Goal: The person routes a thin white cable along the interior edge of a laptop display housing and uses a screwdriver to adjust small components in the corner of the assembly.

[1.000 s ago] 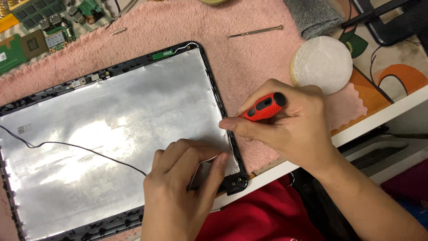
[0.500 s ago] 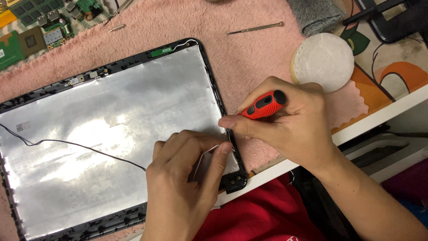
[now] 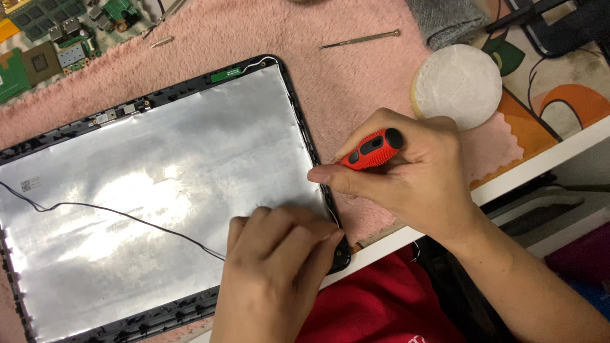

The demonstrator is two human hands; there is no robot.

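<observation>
Right hand (image 3: 416,181) is wrapped tight round the screwdriver (image 3: 370,150), red grip w/ black cap; thumb pushed along it, tip hidden under my fingers at the lid's right rim. Left hand (image 3: 273,273) has fingers bunched and pressed flat on the laptop lid (image 3: 159,190), just below and left of the driver hand, near the lid's lower right corner; can't tell if it pinches anything under there.

The lid lies inside-up on the pink fluffy mat (image 3: 356,82), at the desk edge. Silver foil lining w/ creases, black plastic frame round it, thin black wire (image 3: 127,216) running across twd my left fingers.

My read: lid is light, thin, flexes easily; foil tears and the wire snags, so I'd take it by the black frame, not the middle. Driver handle looks ribbed, non-slip.

Beyond the driver hand: a white round pad (image 3: 457,86), a thin metal tool (image 3: 359,40); circuit boards (image 3: 44,38) far left.
</observation>
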